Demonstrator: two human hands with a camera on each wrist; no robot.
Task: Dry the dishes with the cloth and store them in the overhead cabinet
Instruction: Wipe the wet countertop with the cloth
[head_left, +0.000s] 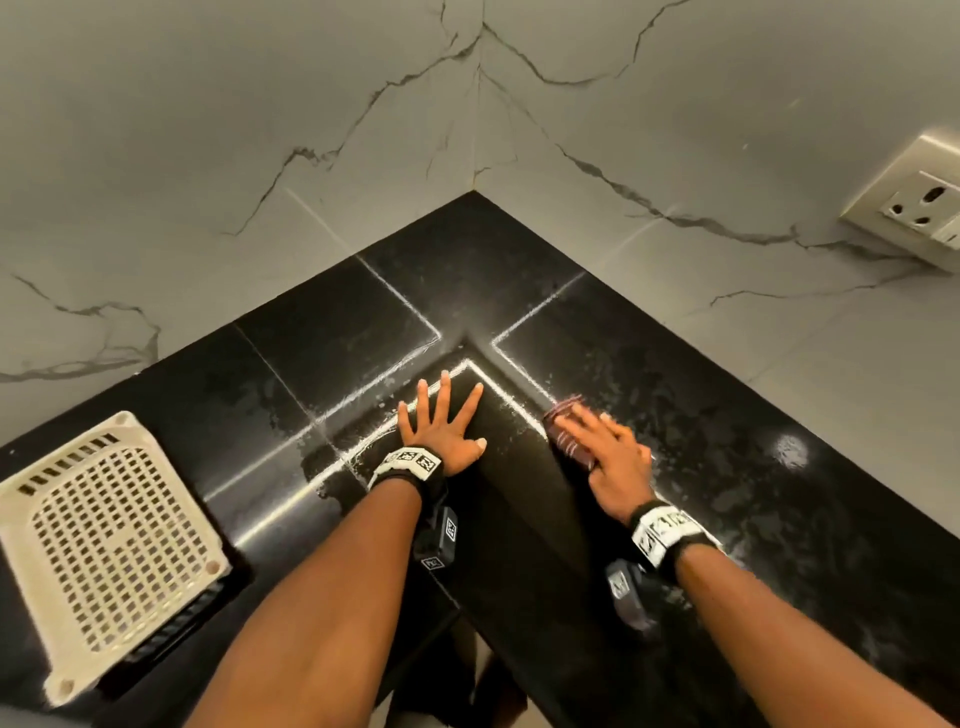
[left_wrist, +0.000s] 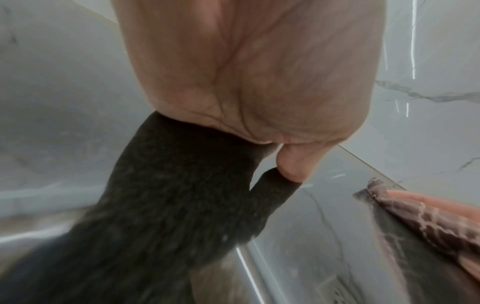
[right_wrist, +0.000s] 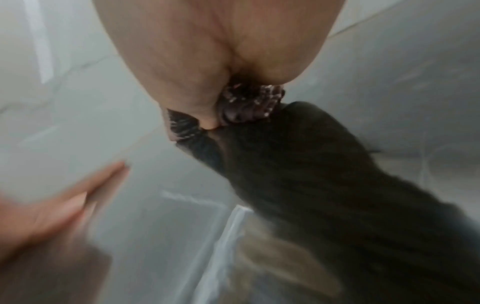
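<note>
My left hand (head_left: 441, 426) lies flat on the black countertop (head_left: 701, 374) near its inner corner, with the fingers spread and holding nothing; the left wrist view shows its palm (left_wrist: 246, 72) pressed down. To its right, my right hand (head_left: 602, 447) presses a dark reddish-brown patterned cloth (head_left: 563, 415) onto the wet counter, and its fingers lie over the cloth. The cloth (left_wrist: 428, 222) shows under a straight finger in the left wrist view. In the blurred right wrist view it bunches (right_wrist: 249, 102) beside the thumb.
A cream perforated plastic basket (head_left: 109, 545) lies upside down on the counter at the left. Marble-look walls meet in the corner behind. A wall socket (head_left: 919, 202) sits at the right. Water streaks and drops cover the counter around the hands.
</note>
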